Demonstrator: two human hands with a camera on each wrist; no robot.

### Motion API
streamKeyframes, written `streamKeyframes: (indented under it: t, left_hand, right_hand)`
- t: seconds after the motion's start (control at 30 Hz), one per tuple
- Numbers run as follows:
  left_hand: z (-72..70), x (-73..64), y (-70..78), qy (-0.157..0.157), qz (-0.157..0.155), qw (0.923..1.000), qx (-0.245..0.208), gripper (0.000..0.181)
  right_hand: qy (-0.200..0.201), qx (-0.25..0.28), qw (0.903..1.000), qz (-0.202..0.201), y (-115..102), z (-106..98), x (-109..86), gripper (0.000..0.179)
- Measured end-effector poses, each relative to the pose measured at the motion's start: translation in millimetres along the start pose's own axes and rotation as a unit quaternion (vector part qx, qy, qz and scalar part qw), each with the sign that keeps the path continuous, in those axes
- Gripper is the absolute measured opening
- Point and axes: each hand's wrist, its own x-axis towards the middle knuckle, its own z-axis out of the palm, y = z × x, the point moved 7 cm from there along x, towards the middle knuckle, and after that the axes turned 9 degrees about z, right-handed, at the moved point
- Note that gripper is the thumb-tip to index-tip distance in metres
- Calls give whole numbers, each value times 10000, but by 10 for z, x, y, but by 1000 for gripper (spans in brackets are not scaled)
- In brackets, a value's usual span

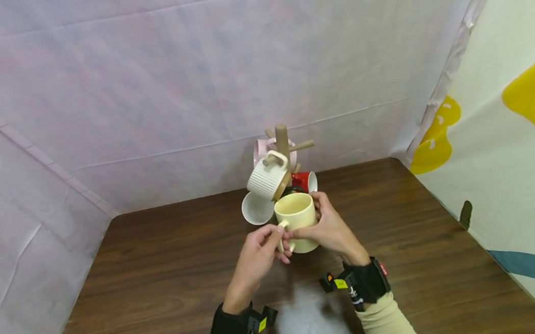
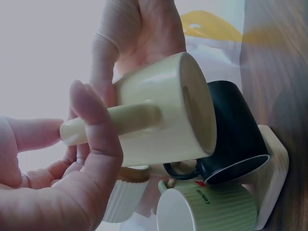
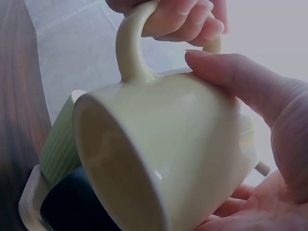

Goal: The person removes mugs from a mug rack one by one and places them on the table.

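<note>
A pale yellow mug (image 1: 300, 220) is held in front of a wooden mug tree (image 1: 282, 135), its mouth facing up in the head view. My left hand (image 1: 256, 254) pinches its handle between thumb and fingers. My right hand (image 1: 337, 230) grips the body from the other side, thumb near the handle. A white ribbed mug (image 1: 264, 181) hangs tilted by its handle from a peg behind. The left wrist view shows a black mug (image 2: 231, 130) and a green ribbed mug (image 2: 226, 207) low beside the yellow one.
A pink mug (image 1: 258, 152) and a red mug (image 1: 301, 180) are at the back of the tree. Its wooden base (image 2: 275, 166) stands on the dark wood table (image 1: 164, 275). Pale cloth walls (image 1: 175, 91) rise behind and beside the table.
</note>
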Motion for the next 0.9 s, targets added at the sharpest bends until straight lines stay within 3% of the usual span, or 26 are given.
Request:
streamKeyframes:
  t: [0.23,0.67,0.9]
  left_hand:
    - [-8,-14,14,28,-95,9997,236,36]
    - [-44,-44,43,137,-43,9991,403,36]
    - [-71,-54,31,8,-131,9988,478,36]
  right_hand:
    - [-90,-20,9999,131,-82,39,-48,93]
    - [-50,-141,9997,-181,-17,81,8,94]
    - [-90,-227,9995,-213,-32,96,-5,95]
